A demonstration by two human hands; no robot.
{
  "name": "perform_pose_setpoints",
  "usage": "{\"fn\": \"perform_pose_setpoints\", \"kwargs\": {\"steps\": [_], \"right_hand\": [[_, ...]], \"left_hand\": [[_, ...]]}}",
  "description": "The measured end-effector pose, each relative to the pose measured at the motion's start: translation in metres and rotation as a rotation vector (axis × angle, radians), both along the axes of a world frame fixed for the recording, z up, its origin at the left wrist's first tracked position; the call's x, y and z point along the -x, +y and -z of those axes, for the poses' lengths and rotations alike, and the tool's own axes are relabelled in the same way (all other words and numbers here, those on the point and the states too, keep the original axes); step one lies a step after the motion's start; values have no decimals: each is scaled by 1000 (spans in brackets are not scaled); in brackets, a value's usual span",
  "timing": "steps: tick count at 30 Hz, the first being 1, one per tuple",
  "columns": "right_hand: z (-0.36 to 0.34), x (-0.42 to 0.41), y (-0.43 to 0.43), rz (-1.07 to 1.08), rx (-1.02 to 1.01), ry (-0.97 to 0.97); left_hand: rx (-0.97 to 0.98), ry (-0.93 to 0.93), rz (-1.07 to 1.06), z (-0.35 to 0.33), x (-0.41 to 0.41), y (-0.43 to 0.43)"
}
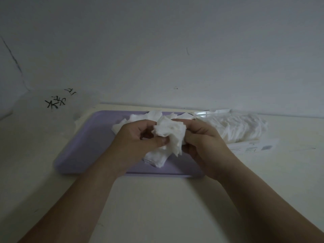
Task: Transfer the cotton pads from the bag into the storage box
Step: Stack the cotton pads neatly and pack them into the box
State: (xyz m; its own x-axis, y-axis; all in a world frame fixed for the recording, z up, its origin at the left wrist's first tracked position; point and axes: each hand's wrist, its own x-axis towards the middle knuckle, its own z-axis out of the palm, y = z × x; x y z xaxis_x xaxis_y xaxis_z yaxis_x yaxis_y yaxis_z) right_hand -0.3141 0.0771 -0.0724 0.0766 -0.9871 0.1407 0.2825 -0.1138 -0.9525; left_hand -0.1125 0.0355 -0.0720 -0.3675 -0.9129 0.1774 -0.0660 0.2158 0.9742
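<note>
A shallow lilac storage box (84, 146) lies on the pale table in front of me. Loose white cotton pads (157, 159) lie inside it, more of them at its far side. My left hand (138, 141) and my right hand (203, 142) are together above the box, both closed on one ruffled bunch of white cotton pads (171, 133). To the right of the box lies the clear plastic bag (240, 127), on its side and still packed with white pads. The box floor under my hands is hidden.
A white wall rises right behind the table. Black handwritten marks (57, 100) sit on the surface at the far left. A flat printed label of the bag (254, 147) lies beside my right hand. The table's near part stretches under my forearms.
</note>
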Motion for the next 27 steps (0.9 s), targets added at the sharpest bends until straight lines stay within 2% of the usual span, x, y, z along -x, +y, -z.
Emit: {"fn": "perform_pose_setpoints", "kwargs": {"steps": [3, 6, 9, 11, 14, 18, 21, 24, 27], "right_hand": [[-3, 2, 1, -93, 4, -35], [-1, 0, 3, -98, 88, 94], [10, -6, 0, 168, 89, 316], [14, -5, -2, 344, 61, 414], [14, -2, -1, 397, 58, 576], [5, -3, 5, 342, 77, 978], [4, 0, 5, 310, 31, 1033], [9, 2, 2, 424, 50, 959], [11, 3, 0, 464, -19, 880]], "left_hand": [[-14, 25, -46, -2, -2, -1], [14, -8, -101, -2, 3, 2], [128, -195, -152, 2, 4, 0], [156, -400, -185, 5, 0, -2], [172, -709, -138, 5, -5, 2], [158, -801, -89, 4, -7, 3], [95, -718, -77, 2, -6, 3], [7, -439, -120, -1, -6, 1], [-90, -130, -48, -9, -7, 2]]}}
